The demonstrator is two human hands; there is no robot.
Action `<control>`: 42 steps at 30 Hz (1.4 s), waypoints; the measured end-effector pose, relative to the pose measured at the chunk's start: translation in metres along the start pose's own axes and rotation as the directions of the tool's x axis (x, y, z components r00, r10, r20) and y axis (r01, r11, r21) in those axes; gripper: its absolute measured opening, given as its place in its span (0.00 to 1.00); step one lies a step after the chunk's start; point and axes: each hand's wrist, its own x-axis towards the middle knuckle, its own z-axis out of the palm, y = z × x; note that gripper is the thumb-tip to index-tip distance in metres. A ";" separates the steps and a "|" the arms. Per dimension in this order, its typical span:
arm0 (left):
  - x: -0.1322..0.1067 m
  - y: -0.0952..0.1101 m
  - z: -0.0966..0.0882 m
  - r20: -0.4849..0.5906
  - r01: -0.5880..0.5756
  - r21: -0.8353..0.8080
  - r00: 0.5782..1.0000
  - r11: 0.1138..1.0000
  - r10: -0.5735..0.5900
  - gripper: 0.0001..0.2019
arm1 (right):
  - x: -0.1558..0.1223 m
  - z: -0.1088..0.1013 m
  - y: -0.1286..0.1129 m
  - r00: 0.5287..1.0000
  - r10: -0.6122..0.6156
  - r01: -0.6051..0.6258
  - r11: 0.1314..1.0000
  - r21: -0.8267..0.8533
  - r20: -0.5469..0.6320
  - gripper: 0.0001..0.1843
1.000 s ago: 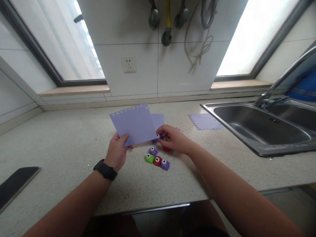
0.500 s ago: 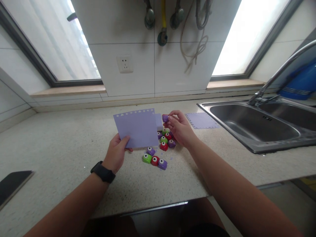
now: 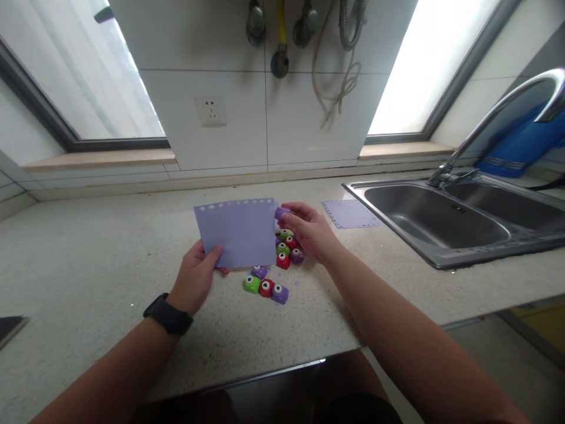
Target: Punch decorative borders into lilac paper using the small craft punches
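Observation:
My left hand (image 3: 200, 272) grips a sheet of purple paper (image 3: 238, 235) by its lower left corner, thumb on the front. A row of small punched shapes runs along the sheet's top edge. My right hand (image 3: 309, 229) pinches a purple craft punch (image 3: 282, 213) at the sheet's upper right edge; whether the paper sits in its slot I cannot tell. Below the sheet lie several more punches, among them a green one (image 3: 251, 284), a red one (image 3: 266, 287) and a purple one (image 3: 280, 293). Another cluster, including a red punch (image 3: 283, 260), lies under my right hand.
A second purple sheet (image 3: 351, 213) with punched edges lies flat beside the steel sink (image 3: 399, 221). Tiny paper bits are scattered near the punches. A dark flat object (image 3: 11, 327) is at the counter's left. The tiled wall has a socket (image 3: 210, 111).
My right hand has brought the purple punch left, up to the paper's right edge. The sheet has tilted slightly in my left hand. The whole view has shifted a little.

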 end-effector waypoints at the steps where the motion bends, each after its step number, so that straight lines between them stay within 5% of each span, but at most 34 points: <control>1: 0.000 0.000 0.000 0.001 -0.001 0.006 1.000 1.000 0.001 0.16 | 0.000 0.000 0.000 1.000 0.002 -0.002 1.000 0.002 -0.001 0.22; 42: -0.003 0.000 -0.005 -0.005 -0.041 0.117 0.999 0.992 0.042 0.17 | -0.007 0.002 -0.007 0.993 -0.044 0.061 0.986 -0.153 0.111 0.23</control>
